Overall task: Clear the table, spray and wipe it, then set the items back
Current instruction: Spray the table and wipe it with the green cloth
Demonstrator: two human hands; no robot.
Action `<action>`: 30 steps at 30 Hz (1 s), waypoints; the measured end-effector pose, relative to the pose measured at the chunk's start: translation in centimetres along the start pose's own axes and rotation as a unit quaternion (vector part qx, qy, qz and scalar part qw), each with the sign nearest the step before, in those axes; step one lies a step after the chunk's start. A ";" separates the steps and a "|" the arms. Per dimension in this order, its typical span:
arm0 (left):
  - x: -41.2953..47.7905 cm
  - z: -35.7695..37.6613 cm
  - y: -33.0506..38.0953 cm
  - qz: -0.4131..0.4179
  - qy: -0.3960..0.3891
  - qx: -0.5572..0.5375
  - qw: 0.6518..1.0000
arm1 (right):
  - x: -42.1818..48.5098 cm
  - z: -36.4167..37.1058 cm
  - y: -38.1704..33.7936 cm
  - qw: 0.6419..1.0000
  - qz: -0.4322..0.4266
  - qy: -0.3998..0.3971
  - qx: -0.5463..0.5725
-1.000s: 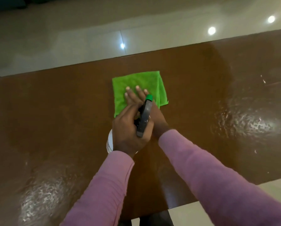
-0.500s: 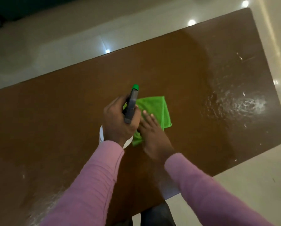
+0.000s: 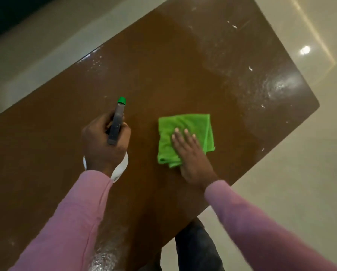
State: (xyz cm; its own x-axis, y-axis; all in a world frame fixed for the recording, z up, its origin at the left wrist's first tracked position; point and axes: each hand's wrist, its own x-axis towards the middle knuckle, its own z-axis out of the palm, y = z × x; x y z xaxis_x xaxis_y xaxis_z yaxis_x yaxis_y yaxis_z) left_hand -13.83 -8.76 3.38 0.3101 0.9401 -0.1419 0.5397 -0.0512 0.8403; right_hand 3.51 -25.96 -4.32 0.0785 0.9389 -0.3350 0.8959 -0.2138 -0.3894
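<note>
From the head view, the folded green cloth (image 3: 175, 124) lies flat on the wet counter (image 3: 154, 75). It looks soft and light, and would likely bunch unless pressed from above. The right hand (image 3: 191, 157) presses on it with straight fingers. Well apart, the left hand (image 3: 101, 147) grips the spray bottle (image 3: 117, 124) by its neck.

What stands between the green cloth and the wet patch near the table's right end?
Nothing visible. Only bare brown tabletop lies between the folded green cloth under the right hand and the glistening wet patch. The left hand holds the white spray bottle aside.
</note>
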 end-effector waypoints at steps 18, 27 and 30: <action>-4.4 9.5 8.2 0.064 -0.244 0.089 0.964 | -13.1 1.5 6.5 0.997 -0.045 -0.062 -0.013; -6.5 21.3 16.2 0.093 -0.353 0.147 0.919 | -10.4 -3.9 15.9 0.983 0.171 0.049 0.050; -6.6 24.4 17.5 0.092 -0.363 0.208 0.904 | -12.8 -1.7 11.8 0.997 0.051 -0.004 0.057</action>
State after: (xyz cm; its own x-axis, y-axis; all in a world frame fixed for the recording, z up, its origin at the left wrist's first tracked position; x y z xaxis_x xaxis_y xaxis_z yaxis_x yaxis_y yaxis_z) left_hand 12.66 -24.07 6.27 0.7744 0.4417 -0.4530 0.6278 -0.4476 0.6368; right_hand 13.81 -40.04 -3.16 0.1628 0.9083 -0.3853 0.8275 -0.3384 -0.4480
